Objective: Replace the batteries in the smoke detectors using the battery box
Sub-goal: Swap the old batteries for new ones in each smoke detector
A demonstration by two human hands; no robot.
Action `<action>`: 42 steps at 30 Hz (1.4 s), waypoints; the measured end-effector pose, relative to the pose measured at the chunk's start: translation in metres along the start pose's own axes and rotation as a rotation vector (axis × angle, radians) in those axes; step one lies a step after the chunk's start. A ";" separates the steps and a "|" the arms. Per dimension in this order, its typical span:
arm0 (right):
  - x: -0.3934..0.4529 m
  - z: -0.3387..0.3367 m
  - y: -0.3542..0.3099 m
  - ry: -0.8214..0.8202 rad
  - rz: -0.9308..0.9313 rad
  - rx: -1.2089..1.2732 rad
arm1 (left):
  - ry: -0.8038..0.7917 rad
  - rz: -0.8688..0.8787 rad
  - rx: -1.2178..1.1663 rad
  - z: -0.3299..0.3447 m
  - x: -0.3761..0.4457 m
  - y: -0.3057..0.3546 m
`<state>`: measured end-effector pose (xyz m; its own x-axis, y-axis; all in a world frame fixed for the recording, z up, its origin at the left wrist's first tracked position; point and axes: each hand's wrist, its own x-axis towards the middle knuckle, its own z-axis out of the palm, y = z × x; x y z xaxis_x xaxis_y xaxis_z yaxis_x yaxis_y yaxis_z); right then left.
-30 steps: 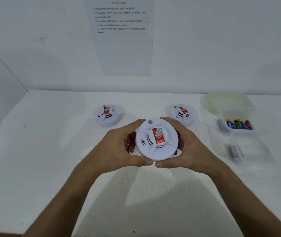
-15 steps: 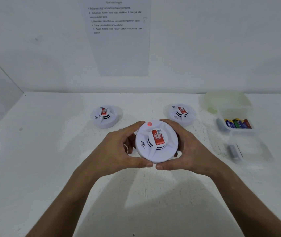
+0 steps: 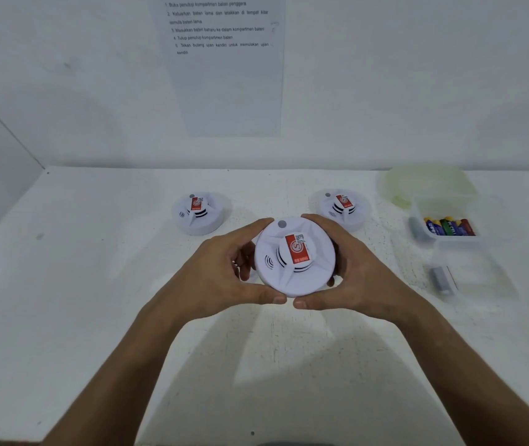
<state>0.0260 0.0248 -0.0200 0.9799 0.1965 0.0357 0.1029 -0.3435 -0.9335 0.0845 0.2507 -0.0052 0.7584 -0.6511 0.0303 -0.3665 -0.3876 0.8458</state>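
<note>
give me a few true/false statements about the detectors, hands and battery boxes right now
1. Both hands hold one smoke detector: the left hand and right hand curl round the held detector. True.
2. The held detector shows its battery compartment. False: its front with the red label faces the camera.
3. Two more detectors rest on the table: the left detector and the right detector. True.
4. The coloured batteries lie loose on the table. False: they sit in the clear battery box.
5. The indicator on the held detector glows red. False: it looks grey, unlit.
</note>
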 end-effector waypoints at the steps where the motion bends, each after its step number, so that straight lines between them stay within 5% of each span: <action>1: 0.000 0.000 0.000 0.001 0.000 0.000 | -0.001 0.000 -0.001 0.000 0.000 0.000; 42: 0.016 -0.002 0.017 0.077 -0.022 -0.061 | -0.010 0.034 0.019 -0.006 0.020 -0.006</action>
<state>0.0442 0.0198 -0.0348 0.9872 0.1345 0.0858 0.1329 -0.3956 -0.9087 0.1050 0.2438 -0.0061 0.7398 -0.6707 0.0531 -0.4020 -0.3774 0.8342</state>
